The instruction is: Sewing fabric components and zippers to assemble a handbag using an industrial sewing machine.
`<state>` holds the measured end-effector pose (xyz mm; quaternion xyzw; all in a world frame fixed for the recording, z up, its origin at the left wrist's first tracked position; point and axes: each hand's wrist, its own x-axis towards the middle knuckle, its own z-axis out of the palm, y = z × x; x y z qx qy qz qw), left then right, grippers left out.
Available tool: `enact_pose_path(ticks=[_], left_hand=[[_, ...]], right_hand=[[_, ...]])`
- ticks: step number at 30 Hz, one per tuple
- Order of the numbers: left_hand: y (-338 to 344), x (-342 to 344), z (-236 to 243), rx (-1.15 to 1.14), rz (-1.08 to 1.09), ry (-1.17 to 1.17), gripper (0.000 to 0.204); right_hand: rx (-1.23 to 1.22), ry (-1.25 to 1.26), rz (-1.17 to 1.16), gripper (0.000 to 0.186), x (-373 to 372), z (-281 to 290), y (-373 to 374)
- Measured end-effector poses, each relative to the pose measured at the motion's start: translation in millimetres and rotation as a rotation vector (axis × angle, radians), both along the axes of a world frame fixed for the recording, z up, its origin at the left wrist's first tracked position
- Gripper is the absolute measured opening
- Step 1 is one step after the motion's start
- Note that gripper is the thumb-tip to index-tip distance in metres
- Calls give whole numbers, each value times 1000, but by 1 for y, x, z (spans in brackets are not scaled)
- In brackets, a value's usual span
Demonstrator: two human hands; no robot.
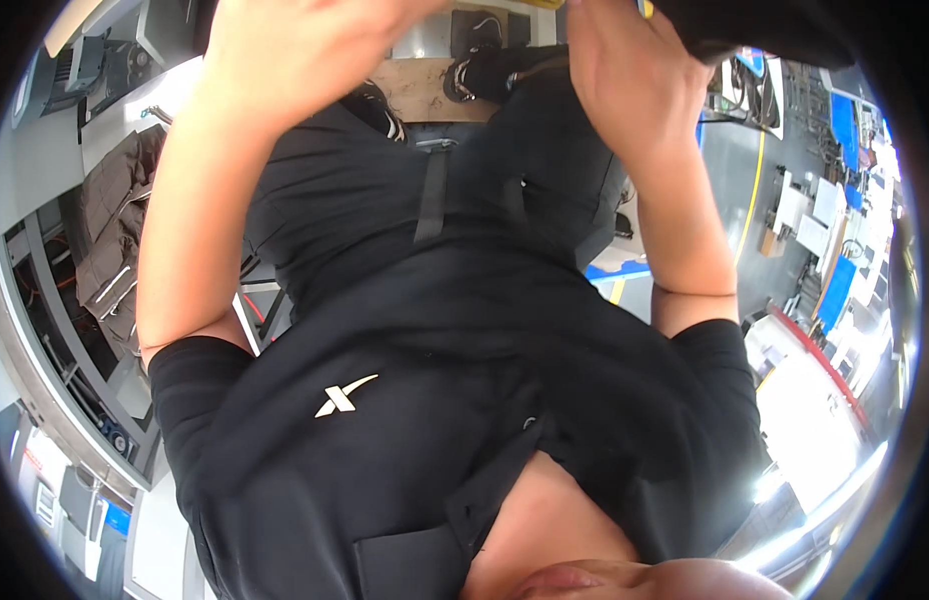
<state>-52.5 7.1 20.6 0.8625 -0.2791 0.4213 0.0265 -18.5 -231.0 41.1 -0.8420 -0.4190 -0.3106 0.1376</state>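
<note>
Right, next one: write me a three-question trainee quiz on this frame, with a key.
1. True or false: the black shirt is short-sleeved.
2. Multiple choice: where in the picture is the brown bundle? A) right side; B) left side; C) bottom centre.
3. Short answer: which picture edge cuts off the left hand and the right hand?
Key: 1 true; 2 B; 3 the top edge, so their grip cannot be judged.

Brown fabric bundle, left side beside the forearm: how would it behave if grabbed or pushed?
The brown fabric bundle is probably floppy: deep creases and folds run all over it. It looks unlikely to roll, being slumped and irregular rather than round. Likely not fragile, since it appears to be soft cloth; weight I can't tell.
</note>
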Motion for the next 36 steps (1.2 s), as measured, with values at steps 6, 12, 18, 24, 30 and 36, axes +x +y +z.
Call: enact_pose_path(ticks=[6,12,18,24,30,36], left_hand=[[22,23,-32,116,30,-362,16],[-55,29,-14,-664,-106,-142,16],[-17,31,-9,-109,36,-467,15],[17,25,-26,179,32,-403,23],[9,27,-12,61,25,-262,23],[8,24,-11,468,137,-410,28]], right_hand=[[21,-1,-80,26,-2,-3,-5],[-17,-107,-71,28,8,-16,-11],[166,-35,-30,30,14,-25,-12],[240,-119,62,30,20,-29,-12],[282,-158,90,30,21,-33,-8],[173,6,-3,20,11,-29,2]])
